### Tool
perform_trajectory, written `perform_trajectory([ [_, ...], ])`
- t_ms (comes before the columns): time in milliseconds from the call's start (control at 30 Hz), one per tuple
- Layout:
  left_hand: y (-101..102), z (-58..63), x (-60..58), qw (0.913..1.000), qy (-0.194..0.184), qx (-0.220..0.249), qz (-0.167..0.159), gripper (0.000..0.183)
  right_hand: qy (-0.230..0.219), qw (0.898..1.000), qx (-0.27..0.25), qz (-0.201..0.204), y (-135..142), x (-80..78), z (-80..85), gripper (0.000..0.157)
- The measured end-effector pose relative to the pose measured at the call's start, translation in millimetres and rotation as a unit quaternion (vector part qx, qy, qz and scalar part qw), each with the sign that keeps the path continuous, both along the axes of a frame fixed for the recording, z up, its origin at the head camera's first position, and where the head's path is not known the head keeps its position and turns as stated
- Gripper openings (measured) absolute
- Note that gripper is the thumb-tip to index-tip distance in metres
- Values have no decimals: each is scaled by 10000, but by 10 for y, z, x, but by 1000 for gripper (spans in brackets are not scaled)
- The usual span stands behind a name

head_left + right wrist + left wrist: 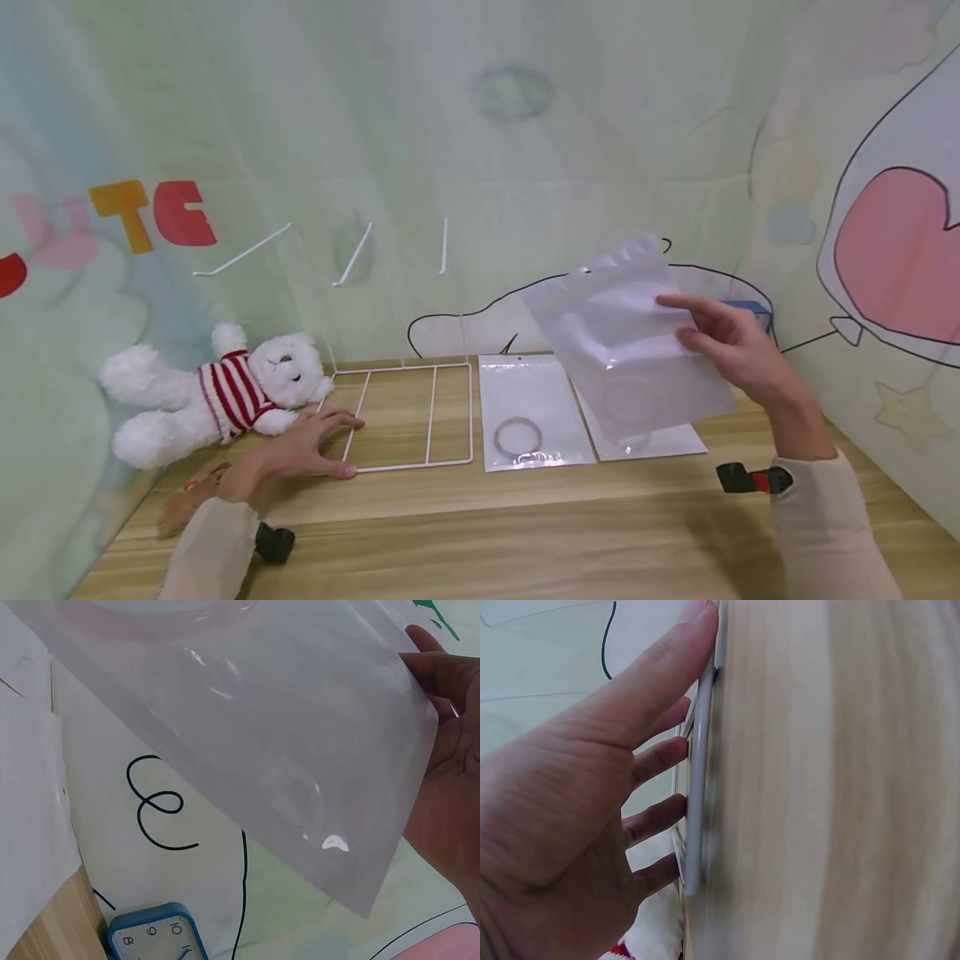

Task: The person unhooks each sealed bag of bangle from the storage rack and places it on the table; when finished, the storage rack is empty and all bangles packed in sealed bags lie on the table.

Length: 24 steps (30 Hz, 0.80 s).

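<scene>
A white wire rack (pixel 450 461) stands on the wooden table, its base flat and three prongs rising behind. My left hand (pixel 311 442) rests on the left part of that base, fingers spread; in the left wrist view the fingertips (pixel 676 806) touch the wire. On the right, my right hand (pixel 731 342) pinches the edge of a translucent plastic bag (pixel 607 317) between thumb and fingers. A faint pinkish ring (pixel 157 622) shows inside the raised bag. Below it, two flat bags lie side by side: the left bag (pixel 525 387) holds a ring (pixel 517 437), the other bag (pixel 675 442) is partly covered.
A white teddy bear (pixel 232 392) in a red striped sweater lies left of the rack. Behind the raised bag is a blue clock (pixel 154 930), mostly hidden in the head view. A printed curtain (pixel 360 100) closes off the back and sides.
</scene>
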<state>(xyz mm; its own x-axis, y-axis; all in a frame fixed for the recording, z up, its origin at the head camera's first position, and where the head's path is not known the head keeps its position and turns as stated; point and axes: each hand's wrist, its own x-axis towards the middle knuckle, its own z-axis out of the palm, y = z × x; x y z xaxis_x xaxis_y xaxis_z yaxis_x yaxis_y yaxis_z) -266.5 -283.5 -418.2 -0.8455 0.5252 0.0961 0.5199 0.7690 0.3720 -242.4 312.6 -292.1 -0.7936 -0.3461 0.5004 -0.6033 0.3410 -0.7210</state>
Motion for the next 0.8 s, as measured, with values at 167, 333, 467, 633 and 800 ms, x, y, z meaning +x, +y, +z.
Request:
perform_trajectory([
  [167,4,-28,-13,10000,-7,17,11,69,129,9999,-13,-100,113,-1,-22,40],
  [333,-6,-37,-7,9999,98,22,-20,68,16,9992,-145,-374,216,36,-34,40],
  [467,-7,-43,-2,9999,124,25,-20,68,-113,9975,-208,-672,315,82,-43,40],
  [633,-1,-44,-15,9999,150,73,13,68,-343,9948,-265,-925,458,91,-47,41],
  [800,-1,-56,-43,9996,253,96,-49,67,-557,9917,-282,-1121,625,86,-68,41],
])
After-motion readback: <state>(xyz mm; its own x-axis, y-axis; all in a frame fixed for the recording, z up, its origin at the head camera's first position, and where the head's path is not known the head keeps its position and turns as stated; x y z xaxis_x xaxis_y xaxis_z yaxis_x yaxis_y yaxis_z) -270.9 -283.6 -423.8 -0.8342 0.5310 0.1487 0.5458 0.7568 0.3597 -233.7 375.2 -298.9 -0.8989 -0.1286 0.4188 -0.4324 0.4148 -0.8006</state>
